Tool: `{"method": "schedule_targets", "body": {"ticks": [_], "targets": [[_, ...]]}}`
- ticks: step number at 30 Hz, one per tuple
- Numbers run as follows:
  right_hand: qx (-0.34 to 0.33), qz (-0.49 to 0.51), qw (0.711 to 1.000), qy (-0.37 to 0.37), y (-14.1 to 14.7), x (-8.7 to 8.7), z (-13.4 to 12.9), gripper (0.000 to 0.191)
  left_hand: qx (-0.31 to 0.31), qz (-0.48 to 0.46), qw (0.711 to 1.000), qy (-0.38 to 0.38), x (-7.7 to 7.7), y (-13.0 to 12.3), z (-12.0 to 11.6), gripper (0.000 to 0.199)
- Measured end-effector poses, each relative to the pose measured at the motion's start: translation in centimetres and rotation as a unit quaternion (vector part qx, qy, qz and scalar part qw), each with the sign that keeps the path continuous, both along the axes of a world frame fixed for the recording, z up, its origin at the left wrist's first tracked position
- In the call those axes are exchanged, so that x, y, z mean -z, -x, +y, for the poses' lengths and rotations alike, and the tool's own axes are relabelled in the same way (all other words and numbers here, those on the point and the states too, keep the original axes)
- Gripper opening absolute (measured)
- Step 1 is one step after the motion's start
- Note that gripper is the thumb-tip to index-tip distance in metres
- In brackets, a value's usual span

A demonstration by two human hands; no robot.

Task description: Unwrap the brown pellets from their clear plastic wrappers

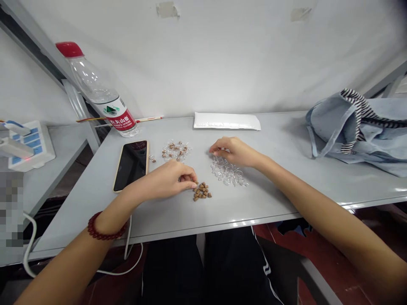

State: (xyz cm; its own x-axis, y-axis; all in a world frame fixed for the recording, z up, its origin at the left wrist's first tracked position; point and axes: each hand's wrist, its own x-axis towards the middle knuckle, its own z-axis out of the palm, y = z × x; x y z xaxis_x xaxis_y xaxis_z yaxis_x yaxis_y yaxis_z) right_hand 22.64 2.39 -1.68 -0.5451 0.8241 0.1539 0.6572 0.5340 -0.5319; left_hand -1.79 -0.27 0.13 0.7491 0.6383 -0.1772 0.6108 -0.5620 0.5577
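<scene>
On the grey table, my left hand (173, 178) has its fingers curled and its fingertips at the upper left edge of a small pile of brown pieces (202, 191). Whatever those fingers may pinch is too small to tell. My right hand (233, 151) reaches in from the right, fingers bent down at the top of a heap of small clear plastic pieces (227, 171); anything between its fingertips is hidden. Behind my left hand lies a loose group of clear pieces with brown bits among them (176, 150).
A phone (132, 165) with a white cable lies left of the groups. Further back stand a red-capped water bottle (110, 101) and a white packet (227, 121) by the wall. At right is a light blue bag (365, 131); a power strip (32, 146) is at far left.
</scene>
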Motion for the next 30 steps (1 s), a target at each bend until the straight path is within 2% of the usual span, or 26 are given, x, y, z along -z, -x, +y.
{"method": "schedule_targets", "body": {"ticks": [3, 7, 12, 21, 24, 27, 30], "targets": [[0.0, 0.005, 1.0, 0.02, -0.1, 0.1, 0.1, 0.023, -0.005, -0.002, 1.0, 0.014, -0.4, 0.0, 0.1, 0.019], [-0.003, 0.002, 1.0, 0.006, 0.1, 0.0, -0.2, 0.024, 0.015, -0.031, 0.999, 0.041, -0.9, -0.2, -0.3, 0.016], [-0.018, -0.008, 1.0, -0.005, 0.3, 0.0, -0.4, 0.024, 0.014, -0.046, 0.998, 0.037, -0.7, -0.4, -0.9, 0.008], [-0.01, -0.021, 1.0, 0.005, -0.4, -0.2, -0.1, 0.028, -0.105, -0.067, 0.992, -0.024, -1.4, 0.4, -0.2, 0.015], [-0.017, -0.009, 1.0, -0.004, 0.0, -0.2, -0.5, 0.033, -0.169, -0.055, 0.979, -0.1, -1.5, 1.3, 0.6, 0.016], [-0.049, -0.003, 0.999, -0.01, 0.4, 0.0, -0.8, 0.029, -0.235, -0.018, 0.955, -0.181, -1.7, 2.8, 1.6, 0.016], [-0.066, -0.01, 0.998, -0.011, 0.6, 0.4, -0.9, 0.026, -0.23, 0.003, 0.96, -0.163, -1.7, 4.4, 2.4, 0.019]]}}
